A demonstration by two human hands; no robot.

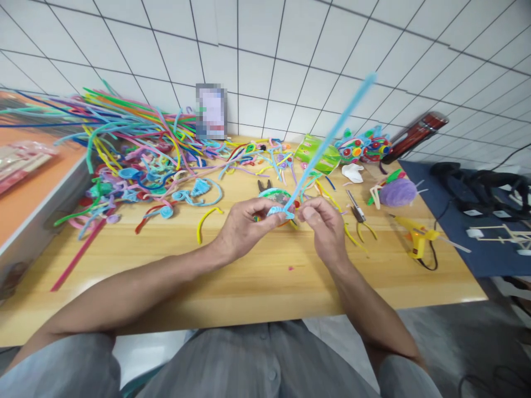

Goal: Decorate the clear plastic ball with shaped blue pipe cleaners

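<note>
Over the middle of the table, my left hand pinches a light blue pipe cleaner near its coiled lower end. The long straight part of it slants up to the right, toward the tiled wall. Close on the right, my right hand has thumb and forefinger pressed together beside the coil; what lies between them, if anything, is too small to make out. Behind the hands sits a partly hidden round green-and-white thing, with dark plier jaws showing just beyond it.
A heap of coloured pipe cleaners fills the back left. A phone leans against the wall. To the right are pliers, a yellow glue gun, a purple fuzzy ball, a green packet and a dark red flask.
</note>
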